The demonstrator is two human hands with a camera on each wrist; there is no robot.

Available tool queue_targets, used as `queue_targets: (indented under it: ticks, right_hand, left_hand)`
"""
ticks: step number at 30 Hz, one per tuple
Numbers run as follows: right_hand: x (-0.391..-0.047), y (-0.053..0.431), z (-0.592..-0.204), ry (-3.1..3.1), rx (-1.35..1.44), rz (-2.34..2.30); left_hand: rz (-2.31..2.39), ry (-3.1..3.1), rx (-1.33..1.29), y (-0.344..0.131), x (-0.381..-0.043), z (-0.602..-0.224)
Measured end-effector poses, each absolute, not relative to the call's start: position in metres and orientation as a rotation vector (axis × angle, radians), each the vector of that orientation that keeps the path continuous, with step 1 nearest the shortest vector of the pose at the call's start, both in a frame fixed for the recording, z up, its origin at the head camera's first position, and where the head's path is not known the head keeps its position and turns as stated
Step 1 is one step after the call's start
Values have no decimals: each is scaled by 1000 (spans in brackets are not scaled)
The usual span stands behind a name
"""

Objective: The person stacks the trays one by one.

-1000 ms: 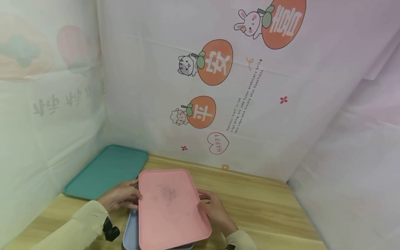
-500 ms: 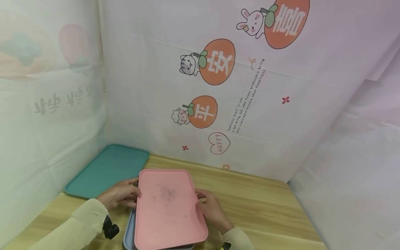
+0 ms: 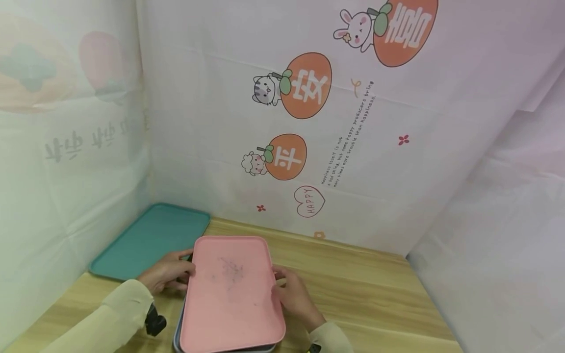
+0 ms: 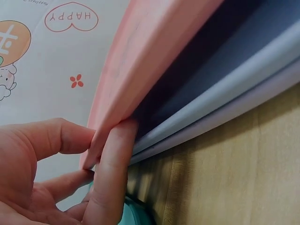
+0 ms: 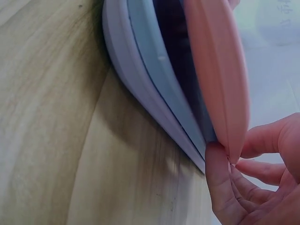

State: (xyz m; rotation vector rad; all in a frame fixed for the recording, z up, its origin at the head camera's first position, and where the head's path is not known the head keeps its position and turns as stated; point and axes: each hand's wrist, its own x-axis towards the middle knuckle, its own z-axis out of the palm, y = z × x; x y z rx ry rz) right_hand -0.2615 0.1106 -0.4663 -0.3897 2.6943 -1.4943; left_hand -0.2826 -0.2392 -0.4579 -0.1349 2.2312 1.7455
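Observation:
A pink tray (image 3: 234, 294) with dark scuff marks is held between both hands over a stack of trays. The left hand (image 3: 169, 272) pinches its left rim, thumb and fingers on either side of the edge in the left wrist view. Opposite, the right hand (image 3: 293, 294) grips the right rim. Underneath, a light blue tray (image 4: 225, 79) rests on a lavender one (image 4: 215, 117); most of both is hidden from the head view. Both wrist views show a dark gap between the pink tray and the blue one, wider away from the hands.
A teal tray (image 3: 150, 240) lies at the back left of the wooden table (image 3: 353, 294), against the hanging cloth. White printed cloth (image 3: 212, 122) walls in the back and both sides. Black straps sit at the cream sleeves (image 3: 106, 318).
Both hands have carried the pink tray a little to the left, so it covers more of the blue tray below. The teal tray stays in place.

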Motion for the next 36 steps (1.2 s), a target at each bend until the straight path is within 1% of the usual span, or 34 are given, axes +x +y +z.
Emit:
queue_targets:
  ticks: [16,36]
  right_hand:
    - [-258,107,-471,2725,-437,-1495]
    - [-249,109,-476,2926,-428,-1348]
  left_hand:
    - [1632,2330,-163,-237,-287,-454]
    - [1523,2396,-146,-230,-292,-453]
